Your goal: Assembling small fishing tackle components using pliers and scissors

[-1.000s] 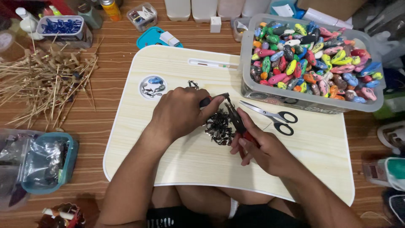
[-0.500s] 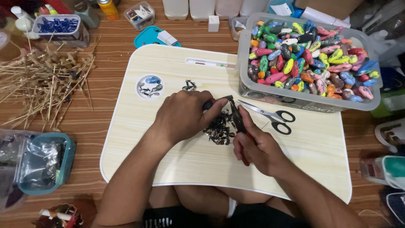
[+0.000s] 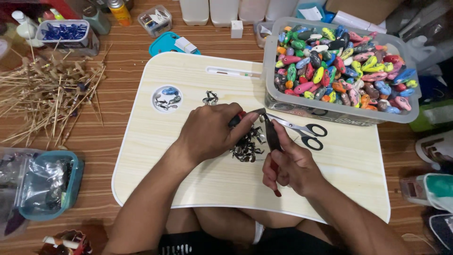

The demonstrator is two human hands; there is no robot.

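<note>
My left hand (image 3: 210, 132) rests on the light wooden lap tray (image 3: 188, 189) and pinches a small red and dark piece (image 3: 237, 118) between thumb and fingers. In my right hand (image 3: 293, 167) is a pair of pliers (image 3: 271, 134) with red handles. Its dark jaws point up toward the left fingertips. A pile of small dark metal clips (image 3: 247, 147) lies on the tray between the two hands. Black-handled scissors (image 3: 304, 131) lie just right of the pliers.
A clear bin of several colourful oval lures (image 3: 339, 66) stands on the tray's back right. A round recess (image 3: 166, 98) holds a few small parts. Thin sticks (image 3: 45, 101) lie at left, a teal box (image 3: 47, 186) at lower left, bottles along the back.
Both hands stay over the clip pile. The pliers' jaws have shifted slightly up toward the left fingertips, and the view has drifted a little.
</note>
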